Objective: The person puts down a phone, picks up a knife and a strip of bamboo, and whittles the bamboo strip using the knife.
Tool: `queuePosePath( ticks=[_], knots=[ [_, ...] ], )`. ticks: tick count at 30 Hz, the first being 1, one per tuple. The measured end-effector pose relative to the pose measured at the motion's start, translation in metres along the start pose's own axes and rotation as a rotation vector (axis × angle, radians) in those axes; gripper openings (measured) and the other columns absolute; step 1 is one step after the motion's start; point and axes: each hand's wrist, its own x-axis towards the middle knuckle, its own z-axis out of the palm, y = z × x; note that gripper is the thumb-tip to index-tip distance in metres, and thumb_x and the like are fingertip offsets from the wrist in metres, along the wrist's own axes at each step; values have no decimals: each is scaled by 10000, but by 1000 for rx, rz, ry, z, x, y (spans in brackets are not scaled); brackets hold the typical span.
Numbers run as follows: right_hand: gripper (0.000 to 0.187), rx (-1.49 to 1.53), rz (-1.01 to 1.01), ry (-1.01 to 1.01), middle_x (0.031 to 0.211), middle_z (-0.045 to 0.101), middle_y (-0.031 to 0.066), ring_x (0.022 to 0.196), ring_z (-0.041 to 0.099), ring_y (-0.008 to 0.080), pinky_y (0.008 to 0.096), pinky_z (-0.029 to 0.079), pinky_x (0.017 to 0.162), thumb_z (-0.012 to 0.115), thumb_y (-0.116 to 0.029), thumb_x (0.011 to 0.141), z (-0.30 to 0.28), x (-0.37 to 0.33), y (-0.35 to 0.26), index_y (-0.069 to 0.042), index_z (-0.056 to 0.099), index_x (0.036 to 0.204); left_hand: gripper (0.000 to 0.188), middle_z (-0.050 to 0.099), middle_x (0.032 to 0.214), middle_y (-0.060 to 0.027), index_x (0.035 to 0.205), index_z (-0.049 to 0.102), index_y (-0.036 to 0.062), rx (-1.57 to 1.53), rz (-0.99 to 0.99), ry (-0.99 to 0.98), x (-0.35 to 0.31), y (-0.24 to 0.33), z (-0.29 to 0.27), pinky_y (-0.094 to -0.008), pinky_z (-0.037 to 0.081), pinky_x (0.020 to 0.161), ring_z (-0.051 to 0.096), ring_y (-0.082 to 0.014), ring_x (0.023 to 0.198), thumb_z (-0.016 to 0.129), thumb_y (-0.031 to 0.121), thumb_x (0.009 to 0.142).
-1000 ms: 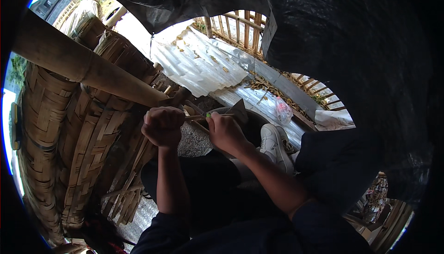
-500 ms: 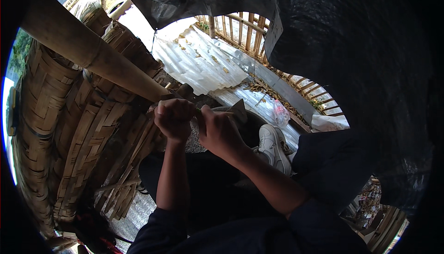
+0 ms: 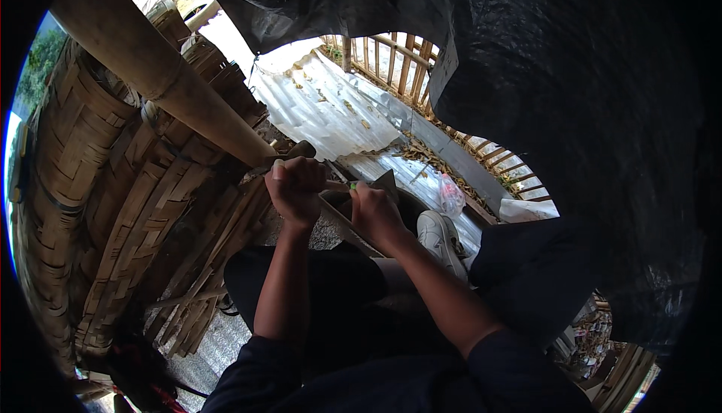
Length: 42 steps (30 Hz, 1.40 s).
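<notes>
My L hand (image 3: 295,190) & R hand (image 3: 376,216) are both clamped on a thin stick (image 3: 336,185) over the tub (image 3: 342,225) (insides too dark to tell); plastic bag (image 3: 451,195) R of tub, sth reddish inside.

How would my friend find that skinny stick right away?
Find the big bamboo pole slanting down from the upper left. Near its lower end is the left hand, a fist; the right hand is beside it. The skinny stick is the pale-brown bit bridging them, the only piece both hands hold.
</notes>
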Motion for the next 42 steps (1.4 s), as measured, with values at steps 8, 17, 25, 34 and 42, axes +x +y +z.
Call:
queuePosePath(
  ticks=[8, 17, 25, 34, 42],
  knots=[
    [265, 164, -9, -86, 614, 545, 248, 660, 581, 442, 457, 425, 537, 491, -202, 940, -30, 12, -29, 9, 513, 782, 639, 197, 465, 36, 493, 258, 105, 1, -27, -86, -1, 4, -7, -284, 149, 401, 201, -96, 404, 418, 560, 912],
    [237, 61, -47, 6, 657, 595, 262, 686, 615, 444, 523, 489, 590, 489, -222, 925, 7, 15, 13, -9, 511, 824, 556, 177, 486, 38, 522, 248, 148, -88, -67, -64, 1, 1, -10, -306, 160, 430, 172, -111, 425, 448, 517, 887],
    [235, 168, -38, 57, 614, 563, 263, 693, 607, 442, 530, 457, 572, 490, -200, 925, -10, 6, -44, -1, 524, 804, 555, 175, 475, 37, 519, 252, 152, -10, -47, -60, 4, 6, -5, -310, 157, 423, 167, -111, 415, 446, 519, 887],
    [274, 41, 30, 55, 609, 549, 254, 646, 606, 421, 510, 434, 557, 503, -213, 929, 5, 7, 15, 3, 518, 762, 542, 167, 477, 46, 516, 253, 161, -64, -63, -40, 5, 4, -13, -304, 166, 420, 168, -106, 420, 435, 503, 896],
    [245, 170, -7, 215, 611, 550, 262, 657, 586, 449, 491, 431, 529, 465, -165, 933, 32, -5, 24, 4, 498, 759, 539, 169, 474, 45, 516, 242, 160, -51, -53, -3, 10, 3, -2, -304, 164, 422, 161, -108, 417, 416, 490, 905]
  ],
)
